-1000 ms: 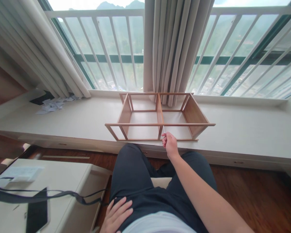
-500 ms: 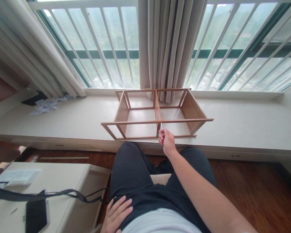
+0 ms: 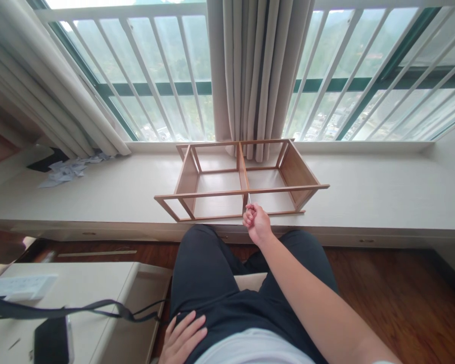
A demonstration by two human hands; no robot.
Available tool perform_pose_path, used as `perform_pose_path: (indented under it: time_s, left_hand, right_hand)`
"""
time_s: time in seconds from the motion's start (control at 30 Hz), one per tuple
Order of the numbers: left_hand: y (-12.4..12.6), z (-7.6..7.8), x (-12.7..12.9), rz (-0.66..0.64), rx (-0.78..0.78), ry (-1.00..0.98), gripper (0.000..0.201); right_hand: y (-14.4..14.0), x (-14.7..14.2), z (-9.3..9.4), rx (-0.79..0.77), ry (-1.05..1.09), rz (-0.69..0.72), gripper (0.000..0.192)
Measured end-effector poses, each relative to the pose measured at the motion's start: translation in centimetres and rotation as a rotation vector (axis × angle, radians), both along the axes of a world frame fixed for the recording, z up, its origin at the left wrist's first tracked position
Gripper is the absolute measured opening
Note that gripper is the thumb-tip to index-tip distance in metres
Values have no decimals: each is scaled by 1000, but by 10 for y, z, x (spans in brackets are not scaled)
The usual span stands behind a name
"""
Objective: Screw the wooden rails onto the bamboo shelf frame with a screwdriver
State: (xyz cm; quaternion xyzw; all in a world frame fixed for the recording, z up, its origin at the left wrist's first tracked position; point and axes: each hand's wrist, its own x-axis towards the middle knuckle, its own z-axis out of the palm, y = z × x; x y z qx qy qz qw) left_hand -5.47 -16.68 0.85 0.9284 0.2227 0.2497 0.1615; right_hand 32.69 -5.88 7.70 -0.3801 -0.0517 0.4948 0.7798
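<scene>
One wooden shelf frame point(image 3: 240, 179) lies on its side on the window ledge point(image 3: 364, 197), two open bays, thin slats; it looks light and stiff, likely best gripped by a solid end panel rather than a rail. Right hand point(image 3: 256, 222) sits just below the front rail at the middle divider, fingers clenched round one thin metal tool point(image 3: 249, 198), likely slippery and easily dropped. Left hand point(image 3: 182, 339) rests flat on the thigh, fingers released.
</scene>
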Motion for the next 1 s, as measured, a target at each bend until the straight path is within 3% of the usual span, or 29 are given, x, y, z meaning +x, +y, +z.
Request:
perform_pose_path:
  time_s: [0.23, 0.8, 1.0]
  left_hand:
    - [0, -1, -1, 2, -10, 0, 56]
    - [2, 2, -2, -19, 29, 29, 56]
    - [2, 3, -1, -9, -2, 24, 56]
  right_hand:
    - [-2, -1, 11, 71, 169, 89, 17]
    - [0, -5, 14, 39, 33, 68, 37]
    - [4, -9, 6, -44, -154, 8, 44]
